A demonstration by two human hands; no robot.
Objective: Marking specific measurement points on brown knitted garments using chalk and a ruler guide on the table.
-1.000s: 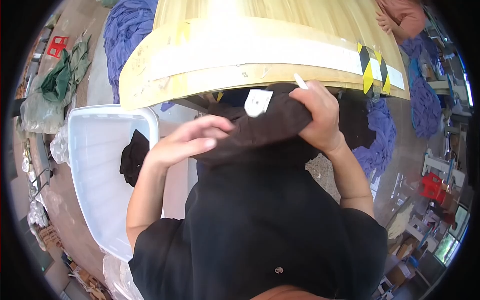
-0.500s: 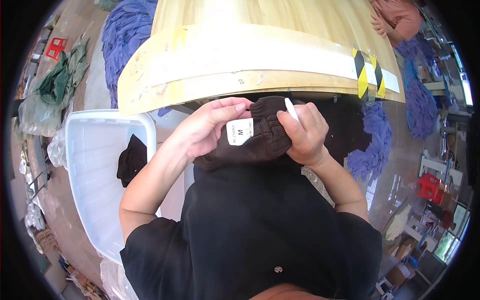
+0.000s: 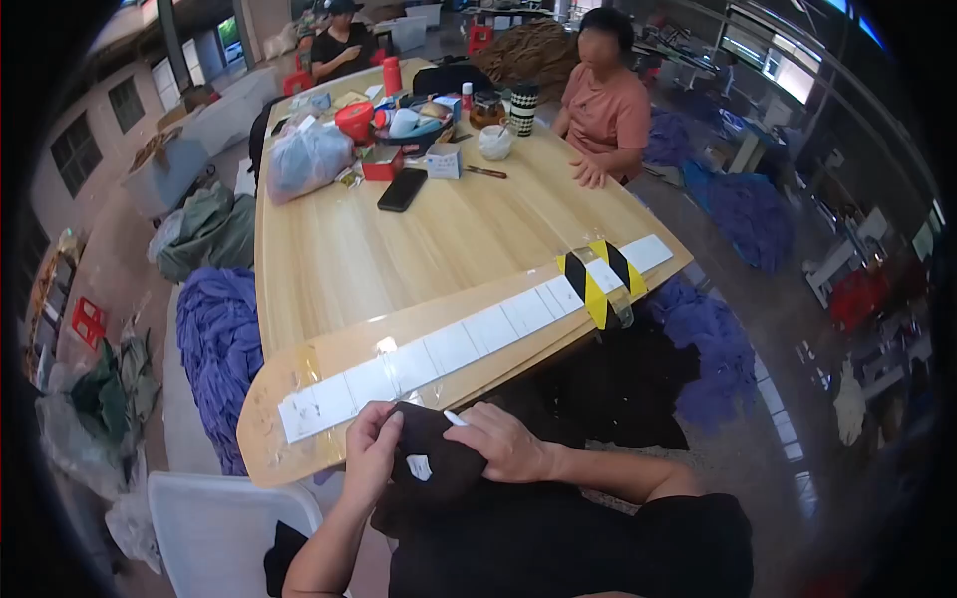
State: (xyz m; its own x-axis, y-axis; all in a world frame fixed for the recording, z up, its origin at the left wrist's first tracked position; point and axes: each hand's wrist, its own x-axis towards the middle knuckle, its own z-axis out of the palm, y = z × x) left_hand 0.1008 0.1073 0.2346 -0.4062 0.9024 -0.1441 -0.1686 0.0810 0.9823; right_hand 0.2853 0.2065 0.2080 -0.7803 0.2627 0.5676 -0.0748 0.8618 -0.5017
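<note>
Both hands at 6 o'clock, low in the frame, just off the near edge of the table (image 3: 329, 259). Left hand (image 3: 372, 450) closed on the left side of a dark garment (image 3: 431, 466), fingers curled over its bunched top, thumb side toward the table. Right hand (image 3: 503, 444) laid over the garment's right side, fingers wrapped on the cloth, a thin white stick-like thing (image 3: 455, 418) poking out between the fingers at 11 o'clock from the knuckles; exact kind too small to tell. Small white tag (image 3: 419, 465) showing on the garment's front, between the two hands. Garment held bunched against the table edge, its lower part hanging down toward the lap.

Along the table's near edge, a long white paper strip (image 3: 469, 339) under clear tape, running from 8 o'clock to 2 o'clock, ending by a yellow-and-black striped marker (image 3: 598, 282). White bin (image 3: 214, 528) at 8 o'clock from the hands, on the floor. Purple cloth heap (image 3: 219, 349) at 10 o'clock, another dark pile (image 3: 618, 384) at 3 o'clock under the table corner. Far end of the table at 12 o'clock: black phone (image 3: 402, 188), clutter of cups and boxes, a person in a pink shirt (image 3: 606, 110) seated at 1 o'clock.
</note>
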